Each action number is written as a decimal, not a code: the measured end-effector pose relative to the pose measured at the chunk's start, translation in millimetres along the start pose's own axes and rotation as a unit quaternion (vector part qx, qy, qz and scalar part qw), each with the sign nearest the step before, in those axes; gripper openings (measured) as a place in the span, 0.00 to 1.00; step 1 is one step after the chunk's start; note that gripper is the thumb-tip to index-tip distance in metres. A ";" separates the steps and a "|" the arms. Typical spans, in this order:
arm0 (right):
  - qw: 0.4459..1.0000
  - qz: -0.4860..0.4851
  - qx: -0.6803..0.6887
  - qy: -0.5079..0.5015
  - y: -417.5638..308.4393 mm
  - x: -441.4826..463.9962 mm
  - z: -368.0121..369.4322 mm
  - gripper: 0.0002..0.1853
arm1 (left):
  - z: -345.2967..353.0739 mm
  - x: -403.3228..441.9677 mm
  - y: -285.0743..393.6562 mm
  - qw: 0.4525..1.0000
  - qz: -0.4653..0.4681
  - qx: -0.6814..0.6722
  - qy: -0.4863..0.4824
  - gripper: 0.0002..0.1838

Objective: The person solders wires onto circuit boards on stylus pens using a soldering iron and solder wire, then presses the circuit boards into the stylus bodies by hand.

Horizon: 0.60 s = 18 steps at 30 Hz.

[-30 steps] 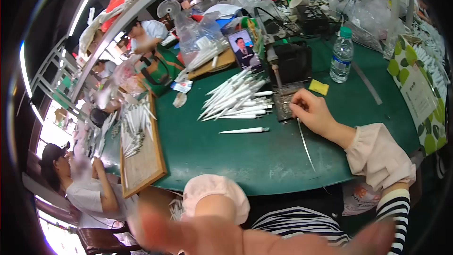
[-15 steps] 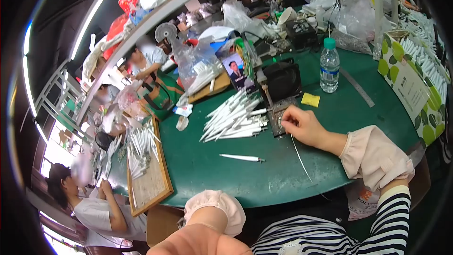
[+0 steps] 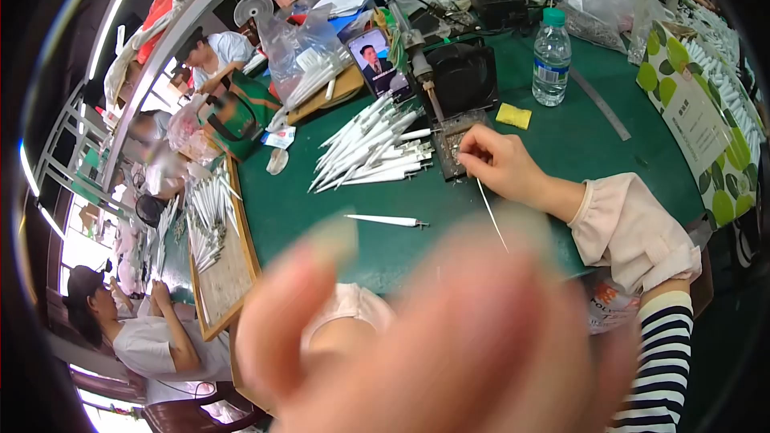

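Observation:
My left hand [image 3: 433, 337] is raised very close to the camera, large and blurred, with thumb and fingers apart and nothing seen between them. At the small dark tray [image 3: 455, 143], my right hand [image 3: 501, 162] has its fingertips pinched around the upper end of a thin white strand [image 3: 492, 212], which trails down over the green table. A soldering iron [image 3: 421, 64] rests on its stand behind the tray. Left of the tray lies a pile of white pen-like sticks [image 3: 369, 148]. One single stick [image 3: 385, 220] lies apart, nearer to me.
A water bottle [image 3: 551, 60], a yellow sponge [image 3: 513, 116] and a metal ruler [image 3: 600, 104] are on the right. A phone [image 3: 377, 62] stands behind the pile. A wooden-framed tray [image 3: 228, 285] holds more sticks at left, near a seated person [image 3: 152, 341]. A leaf-patterned box [image 3: 698, 128] stands far right.
My left hand has come up from the bottom edge towards the camera and now covers the table's front. The view has shifted; my right hand stays pinched at the small tray.

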State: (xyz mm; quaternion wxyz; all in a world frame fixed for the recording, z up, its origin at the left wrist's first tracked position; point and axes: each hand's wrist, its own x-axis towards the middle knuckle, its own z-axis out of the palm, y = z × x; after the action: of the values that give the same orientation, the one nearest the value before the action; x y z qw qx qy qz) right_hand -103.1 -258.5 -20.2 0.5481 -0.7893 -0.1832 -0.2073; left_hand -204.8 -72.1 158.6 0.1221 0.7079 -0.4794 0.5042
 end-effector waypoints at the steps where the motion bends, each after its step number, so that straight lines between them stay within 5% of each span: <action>1: 1.000 -0.008 -0.004 -0.001 -6.6 0.7 -2.0 0.06 | 4.7 0.3 -4.7 1.000 -0.009 0.002 -0.030 0.18; 12: 0.999 -0.031 -0.040 0.000 0.5 4.0 -3.7 0.07 | 43.5 13.2 -35.6 0.988 -0.040 -0.137 -0.058 0.18; 16: 0.995 -0.065 -0.080 0.007 -2.1 3.6 -3.9 0.07 | 32.8 18.8 -34.2 0.964 -0.051 -0.256 -0.060 0.06; 18: 0.996 -0.057 -0.061 0.007 -2.4 3.3 -4.1 0.07 | 34.5 18.1 -32.3 0.955 -0.080 -0.283 -0.037 0.12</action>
State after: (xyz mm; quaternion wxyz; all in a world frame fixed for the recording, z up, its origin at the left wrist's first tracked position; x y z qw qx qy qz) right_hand -102.1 -261.3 -15.3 0.4877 -0.8079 -0.2117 -0.2543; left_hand -157.7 -88.3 167.8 0.3396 0.6986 -0.5483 0.3098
